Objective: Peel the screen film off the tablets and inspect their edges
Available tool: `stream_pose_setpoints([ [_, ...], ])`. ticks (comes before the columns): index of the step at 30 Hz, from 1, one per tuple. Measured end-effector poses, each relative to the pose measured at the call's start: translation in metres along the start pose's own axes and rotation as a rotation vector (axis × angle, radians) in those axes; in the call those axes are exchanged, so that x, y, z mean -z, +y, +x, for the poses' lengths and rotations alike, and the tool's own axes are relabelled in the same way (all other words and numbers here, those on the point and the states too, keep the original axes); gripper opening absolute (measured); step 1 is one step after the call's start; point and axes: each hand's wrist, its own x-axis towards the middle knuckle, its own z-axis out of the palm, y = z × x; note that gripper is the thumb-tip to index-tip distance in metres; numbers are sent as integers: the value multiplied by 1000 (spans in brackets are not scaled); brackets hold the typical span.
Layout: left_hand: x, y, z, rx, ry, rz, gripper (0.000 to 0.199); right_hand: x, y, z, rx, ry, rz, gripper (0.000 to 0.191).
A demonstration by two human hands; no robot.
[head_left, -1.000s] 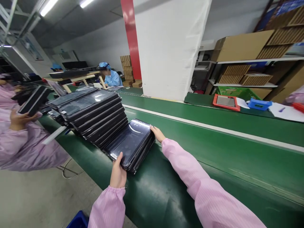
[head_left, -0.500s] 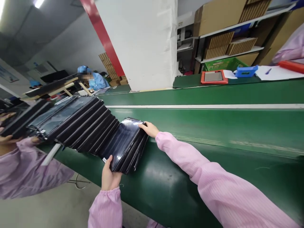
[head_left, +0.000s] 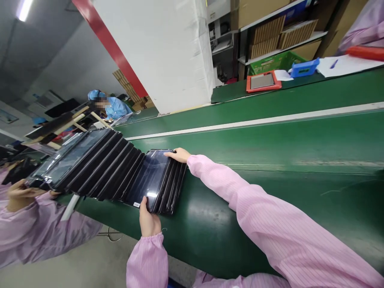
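A leaning stack of flat black panels with glossy dark screens (head_left: pixel 151 174) lies on the green table, and both my hands grip its near end. My left hand (head_left: pixel 150 220) is closed round the lower edge, thumb on the glossy top face beside a small white label. At the upper far corner, my right hand (head_left: pixel 180 155) is closed too, its fingers over the edge. More of these black panels (head_left: pixel 99 168) lean in an overlapping row to the left. A co-worker's hand (head_left: pixel 22 194) in a pink sleeve holds the far left end of that row.
The green table (head_left: pixel 216 216) runs along to the right, with a white strip (head_left: pixel 240 122) behind. On the far ledge are an orange-framed device (head_left: pixel 264 81), a blue holder (head_left: pixel 304 69) and paper. A white pillar (head_left: pixel 156 52) stands behind. Another person in blue (head_left: pixel 117 107) sits farther back.
The panels between my hands, fanned out before, now sit more evenly together. The co-worker's hand has come to the row's left end, and the separate dark panels there have gone from that spot. My view has tilted.
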Motion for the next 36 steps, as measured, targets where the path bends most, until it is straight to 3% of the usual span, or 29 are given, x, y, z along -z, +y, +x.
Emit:
stream_pose_setpoints([
  [4, 3, 8, -4, -14, -10, -35, 16, 3, -19, -15, 51, 62, 77, 53],
  [10, 7, 12, -27, -78, 67, -122, 14, -8, -45, -39, 74, 208, 245, 43],
  [13, 10, 5, -52, -227, 86, -18, 10, -4, -34, -60, 112, 277, 397, 38],
  [16, 10, -6, -77, -321, -71, 115, 47, 19, -3, -95, 146, 386, 527, 57],
  [18, 8, -20, -90, -216, -225, 165, 70, 43, 25, -124, 150, 469, 566, 64],
  [21, 7, -54, -104, 110, -464, 195, 92, 80, 76, -170, 106, 555, 556, 57],
  [24, 12, -94, -117, 334, -575, 223, 104, 106, 128, -211, 21, 617, 501, 52],
  [28, 32, -126, -127, 595, -702, 441, 82, 123, 172, -241, -37, 631, 394, 48],
  [32, 43, -124, -121, 660, -930, 692, 77, 130, 184, -245, -29, 625, 275, 44],
  [36, 38, -93, -97, 646, -1170, 765, 72, 137, 179, -241, 3, 680, 137, 44],
])
